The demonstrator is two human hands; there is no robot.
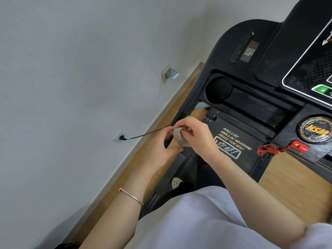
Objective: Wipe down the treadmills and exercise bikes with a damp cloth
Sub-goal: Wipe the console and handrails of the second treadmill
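A small beige cloth (179,138), bunched into a wad, sits between both my hands in the middle of the view. My left hand (159,150) cups it from below and the left. My right hand (195,135) pinches its top with the fingertips. Both hands hover over the left front part of a black treadmill (251,97), just left of its motor cover with white lettering (231,141). The console with a cup holder (218,89) and display panel (312,69) lies above and to the right.
A red safety key with a coiled cord (265,150) hangs from the console at right. A black power cable (143,135) runs from a wall socket (117,136) to the treadmill. The white wall fills the left side; a wooden floor strip runs along it.
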